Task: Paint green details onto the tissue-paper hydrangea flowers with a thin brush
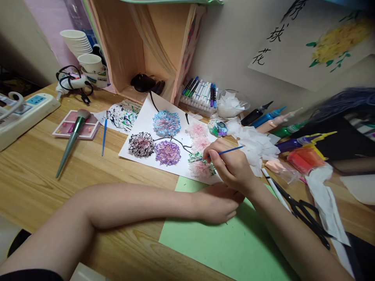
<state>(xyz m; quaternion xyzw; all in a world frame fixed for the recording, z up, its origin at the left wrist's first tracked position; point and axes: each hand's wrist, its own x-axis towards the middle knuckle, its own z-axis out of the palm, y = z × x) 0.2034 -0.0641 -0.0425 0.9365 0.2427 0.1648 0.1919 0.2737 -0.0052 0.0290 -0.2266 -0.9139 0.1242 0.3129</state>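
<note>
My right hand pinches a slim blue paintbrush, its tip at the green-edged part of a pink tissue-paper flower. This flower is on a white sheet with several other tissue flowers: a blue-edged one, a black-edged one, a purple-edged one and a plain pink one. Black painted stems run between them. My left hand lies on green paper, partly beneath my right wrist. Its fingers look curled in, partly hidden, with nothing seen in them.
A paint palette and crumpled white tissue lie right of the sheet. Paint bottles, scissors and markers stand or lie beyond. Leftward are another brush, a makeup brush and a power strip.
</note>
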